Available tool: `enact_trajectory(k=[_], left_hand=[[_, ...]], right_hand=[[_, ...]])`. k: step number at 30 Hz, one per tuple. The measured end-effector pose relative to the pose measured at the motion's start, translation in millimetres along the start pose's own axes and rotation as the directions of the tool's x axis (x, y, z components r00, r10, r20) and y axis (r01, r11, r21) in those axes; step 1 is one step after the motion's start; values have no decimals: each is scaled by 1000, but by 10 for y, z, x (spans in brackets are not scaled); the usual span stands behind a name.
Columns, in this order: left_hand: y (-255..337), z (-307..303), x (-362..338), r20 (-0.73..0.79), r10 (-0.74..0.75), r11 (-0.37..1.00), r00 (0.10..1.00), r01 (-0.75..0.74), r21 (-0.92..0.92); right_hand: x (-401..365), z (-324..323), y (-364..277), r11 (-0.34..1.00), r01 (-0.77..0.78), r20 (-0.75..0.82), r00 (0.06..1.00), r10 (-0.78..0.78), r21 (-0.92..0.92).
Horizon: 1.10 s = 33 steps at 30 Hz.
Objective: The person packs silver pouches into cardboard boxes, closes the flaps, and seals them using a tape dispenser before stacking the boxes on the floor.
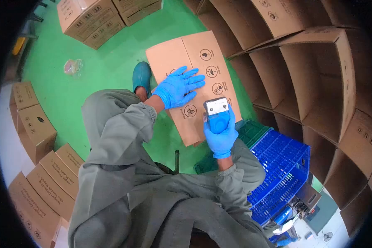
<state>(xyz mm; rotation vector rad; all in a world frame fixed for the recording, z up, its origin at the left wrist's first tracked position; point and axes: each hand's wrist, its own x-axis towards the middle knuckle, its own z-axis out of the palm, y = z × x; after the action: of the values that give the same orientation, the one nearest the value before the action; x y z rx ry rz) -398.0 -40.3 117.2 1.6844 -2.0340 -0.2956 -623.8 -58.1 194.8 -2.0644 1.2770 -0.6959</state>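
Note:
A brown cardboard carton (202, 78) stands on the floor in front of my knees, its flaps folded over and a seam running along the top. My left hand (179, 87), in a blue glove, lies flat on the carton with its fingers spread. In my gloved right hand (221, 138) is a blue tape dispenser (217, 113), its toothed metal blade facing away from me. The dispenser overlaps the near right part of the carton in this view. Printed symbols run along the carton, partly hidden by the left hand.
Open cardboard cartons (289, 78) are stacked on the right, beside a blue plastic crate (277, 165). Closed cartons (93, 20) stand at the back left, flattened or closed ones (41, 194) at the near left. A clear wrapped roll (72, 67) lies on the green floor (103, 62).

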Motion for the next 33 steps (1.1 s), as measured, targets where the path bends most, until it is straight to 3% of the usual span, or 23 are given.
enact_trajectory(k=[2,4,5,6,7,9,11,13,15,16,17,18,19,21,22,23,25,27,29,30,32,33], left_hand=[[13,35,-5,-21,-24,999,1000,23,-47],[61,-26,70,-40,-52,995,998,48,-84],[193,-152,146,-12,-306,828,952,259,-496],[329,-288,227,121,-504,459,855,384,-801],[464,-456,290,115,-505,460,856,379,-803],[677,-801,393,312,-377,672,872,489,-556],[741,-982,492,352,-370,664,860,510,-548],[638,-879,546,392,-362,659,846,529,-535],[338,-419,620,587,-377,181,716,679,-712],[348,-513,619,588,-447,178,674,712,-680],[68,-128,640,294,-461,647,837,544,-534],[-305,245,657,25,-296,936,955,295,-189],[-532,-348,713,139,-660,659,739,657,-366],[-1166,-1018,697,71,-751,504,656,640,-581],[-1470,-1360,688,37,-791,428,610,596,-679],[-1341,-1448,744,55,-782,432,621,603,-671],[-949,-1355,758,250,-539,567,804,567,-598],[-393,-1049,717,122,-400,766,909,404,-499],[118,-664,566,-7,-329,864,944,299,-405],[332,-689,551,2,-324,860,946,295,-415],[626,-862,559,422,-119,775,899,349,-527],[661,-854,549,422,-121,777,899,350,-523]], right_hand=[[-8,21,8,999,-43,-11,999,43,18],[17,31,-22,1000,10,-20,1000,-10,9],[9,25,-42,999,33,-30,999,-34,-8],[11,24,-30,999,39,-26,999,-39,-8],[-1,33,-3,999,25,-24,999,-26,-22],[-3,32,-31,999,16,-27,1000,-17,-37],[54,-2,-130,995,-67,19,997,69,-76],[68,-21,-195,992,-51,25,998,55,-118],[155,-10,-286,987,-33,31,999,39,-157],[215,-7,-355,978,-53,70,995,68,-202],[258,6,-392,965,-85,105,988,114,-248],[270,-4,-415,964,-94,104,987,122,-247],[283,-15,-428,952,-137,109,979,171,-272],[326,-1,-352,938,-183,111,968,224,-295],[350,-23,-250,965,-103,123,983,136,-243],[338,-21,-185,982,-46,116,991,68,-184],[325,-41,-254,976,-112,140,980,140,-188],[308,-38,-233,973,-138,173,970,170,-187],[155,-81,-122,988,-137,125,981,146,-75],[86,-71,-95,991,-115,87,989,122,-74],[40,-61,-82,992,-98,66,992,104,-81],[32,-58,-78,995,-72,49,996,76,-74]])
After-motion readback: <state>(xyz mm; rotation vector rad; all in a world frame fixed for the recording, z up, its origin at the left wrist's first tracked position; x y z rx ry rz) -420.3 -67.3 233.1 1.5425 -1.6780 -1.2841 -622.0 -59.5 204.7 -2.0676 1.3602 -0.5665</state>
